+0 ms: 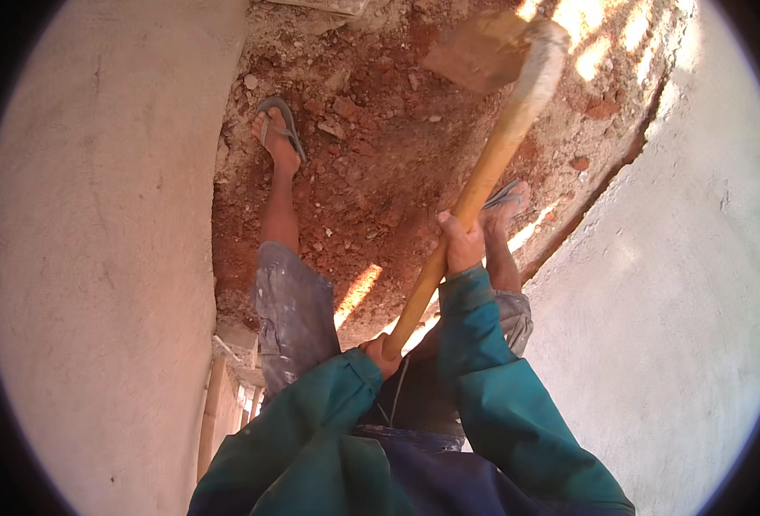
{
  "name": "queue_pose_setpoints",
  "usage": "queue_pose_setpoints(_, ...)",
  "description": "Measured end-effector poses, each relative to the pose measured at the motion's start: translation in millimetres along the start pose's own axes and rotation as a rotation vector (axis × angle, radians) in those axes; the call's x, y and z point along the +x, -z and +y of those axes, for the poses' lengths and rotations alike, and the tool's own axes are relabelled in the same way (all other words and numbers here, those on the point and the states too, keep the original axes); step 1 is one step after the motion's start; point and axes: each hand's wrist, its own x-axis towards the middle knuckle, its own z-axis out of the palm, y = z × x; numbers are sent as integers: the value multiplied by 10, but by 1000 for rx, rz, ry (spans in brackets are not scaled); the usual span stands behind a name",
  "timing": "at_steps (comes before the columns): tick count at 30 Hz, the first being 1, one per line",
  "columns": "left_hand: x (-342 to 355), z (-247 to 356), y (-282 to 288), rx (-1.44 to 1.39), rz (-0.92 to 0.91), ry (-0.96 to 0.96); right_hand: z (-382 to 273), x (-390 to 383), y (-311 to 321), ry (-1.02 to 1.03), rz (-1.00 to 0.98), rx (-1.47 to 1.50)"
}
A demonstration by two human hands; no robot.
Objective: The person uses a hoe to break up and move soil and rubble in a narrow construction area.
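Observation:
A hoe (502,144) with a long, pale wooden handle slants across the view in both my hands. Near the handle's lower end, my left hand (381,356) is closed around it, just in front of my waist. Farther up, my right hand (463,244) wraps the shaft, close to my right foot in the view. The broad, flat blade (478,53) is at the far right, slightly blurred, over reddish soil (371,172) with loose stones and rubble. Whether the blade touches the soil, I cannot tell.
Plastered walls stand close on the left (113,232) and on the right (681,327). My sandalled feet (282,138) are set apart on the broken ground. A dark gap (599,198) runs along the right wall's base. Wooden pieces (213,413) lean at the lower left.

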Motion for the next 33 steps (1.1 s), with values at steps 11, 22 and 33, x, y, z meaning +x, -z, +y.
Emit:
queue_pose_setpoints(11, 1943, 2668, 378, -177, 181, -570, -3282, 860, -493, 754, -207, -37)
queue_pose_setpoints(22, -325, -100, -254, -16, -223, 219, 990, 523, 440, -179, 225, -312)
queue_pose_setpoints(33, 1134, 1327, 257, -44, 97, -265, -1623, 625, -443, 418, -168, -96)
